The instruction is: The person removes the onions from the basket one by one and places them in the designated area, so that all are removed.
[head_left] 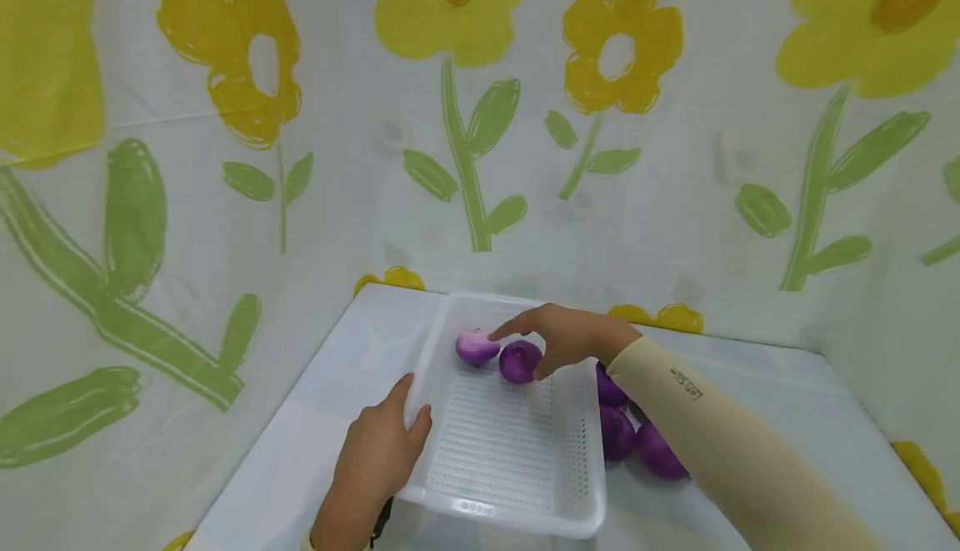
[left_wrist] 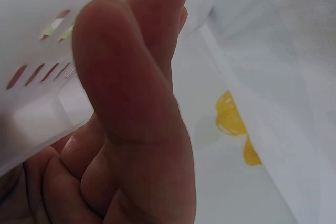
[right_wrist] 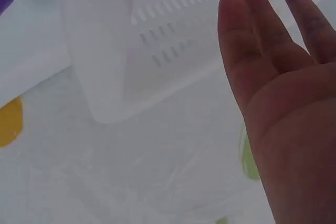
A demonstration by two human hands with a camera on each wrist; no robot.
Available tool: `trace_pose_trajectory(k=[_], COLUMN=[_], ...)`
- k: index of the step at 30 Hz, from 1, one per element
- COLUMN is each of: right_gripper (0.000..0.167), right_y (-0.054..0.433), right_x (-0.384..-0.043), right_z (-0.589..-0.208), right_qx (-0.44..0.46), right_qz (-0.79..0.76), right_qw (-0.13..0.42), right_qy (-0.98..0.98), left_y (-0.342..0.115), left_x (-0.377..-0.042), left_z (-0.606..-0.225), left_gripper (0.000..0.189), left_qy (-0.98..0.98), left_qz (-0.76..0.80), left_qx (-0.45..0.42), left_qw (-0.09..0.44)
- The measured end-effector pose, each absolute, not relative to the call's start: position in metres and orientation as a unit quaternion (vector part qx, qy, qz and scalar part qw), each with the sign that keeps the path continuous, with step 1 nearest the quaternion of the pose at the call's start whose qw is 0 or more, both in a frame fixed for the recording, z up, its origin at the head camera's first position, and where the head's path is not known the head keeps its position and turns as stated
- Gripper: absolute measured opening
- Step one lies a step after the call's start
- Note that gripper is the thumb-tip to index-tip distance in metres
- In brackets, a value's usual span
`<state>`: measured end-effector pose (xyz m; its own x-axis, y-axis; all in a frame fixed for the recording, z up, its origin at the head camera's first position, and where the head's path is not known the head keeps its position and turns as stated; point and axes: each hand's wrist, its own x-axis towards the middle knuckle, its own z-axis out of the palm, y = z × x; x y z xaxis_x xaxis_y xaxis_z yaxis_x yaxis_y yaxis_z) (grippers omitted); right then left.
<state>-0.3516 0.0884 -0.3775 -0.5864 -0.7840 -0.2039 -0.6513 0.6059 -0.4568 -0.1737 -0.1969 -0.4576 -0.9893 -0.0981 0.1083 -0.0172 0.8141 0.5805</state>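
Note:
A white perforated plastic basket holds two purple onions. The paler onion lies on the left, the darker onion beside it. My right hand reaches over the right rim. Its index fingertip is at the paler onion and its thumb by the darker one; nothing is gripped. In the right wrist view its fingers are nearly straight and spread. My left hand holds the basket's left rim, thumb over it and fingers along the outer wall. Part of that grip is hidden in the left wrist view.
Several more purple onions lie on the white table to the right of the basket, partly behind my right forearm. A flower-printed cloth hangs along the table's far edge and at both sides.

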Motion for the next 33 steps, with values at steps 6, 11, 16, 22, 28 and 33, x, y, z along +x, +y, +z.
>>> trace_pose_trajectory(k=[6, 11, 16, 22, 28, 33], right_gripper=[0.084, 0.080, 0.076, 0.077, 0.076, 0.078], right_y=[0.068, 0.065, 0.061, 0.058, 0.055, 0.052], right_x=[-0.359, -0.362, -0.367, -0.371, -0.370, -0.369], right_z=[-0.385, -0.385, -0.386, -0.392, -0.398, -0.400], right_qx=[-0.385, -0.366, -0.357, -0.350, -0.354, -0.346], right_qz=[-0.092, -0.071, -0.037, 0.002, 0.024, 0.017], right_qw=[0.211, 0.225, 0.229, 0.239, 0.247, 0.250], right_qy=[0.894, 0.900, 0.905, 0.906, 0.902, 0.904], left_y=[-0.198, -0.197, -0.197, -0.195, -0.193, -0.195], left_x=[-0.173, -0.172, -0.172, -0.174, -0.172, -0.171], left_z=[-0.457, -0.457, -0.456, -0.458, -0.457, -0.456], left_gripper=[0.059, 0.059, 0.058, 0.059, 0.058, 0.058], left_qy=[-0.949, -0.949, -0.948, -0.948, -0.948, -0.947], left_qz=[-0.307, -0.308, -0.308, -0.306, -0.308, -0.306], left_qx=[0.029, 0.030, 0.024, 0.029, 0.030, 0.032], left_qw=[0.070, 0.066, 0.075, 0.078, 0.080, 0.088])
